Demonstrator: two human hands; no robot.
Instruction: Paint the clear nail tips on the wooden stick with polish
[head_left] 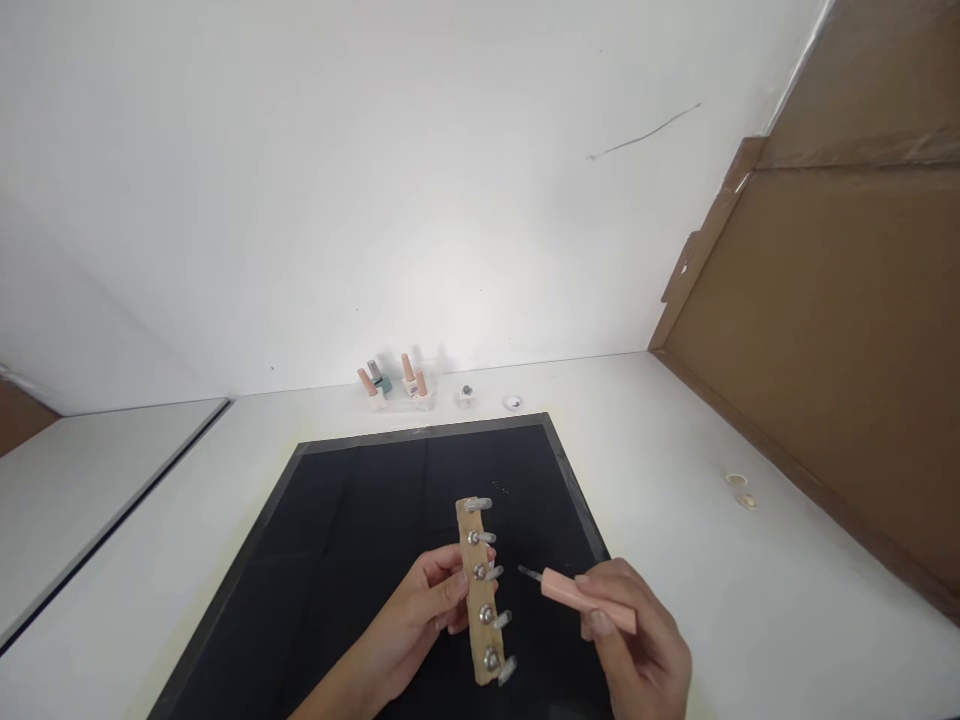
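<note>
A narrow wooden strip (478, 610) stands nearly upright in the picture, gripped along its left side by my left hand (431, 597). Several round metal studs run down the strip, each with a clear nail tip (502, 620) pointing right. My right hand (637, 625) is closed around the pink cap of a polish brush (574, 590). The thin bristle end points left toward the strip and is apart from the nail tips. Both hands are above a black mat (375, 530) with a grey taped edge.
Bottles with pink caps (421, 384) and one green bottle (382, 382) stand at the back, near the wall. To their right are an open white bottle (466, 397) and a small round dish (513, 403). Two small pale rings (741, 490) lie at the right, near a cardboard panel (832, 350).
</note>
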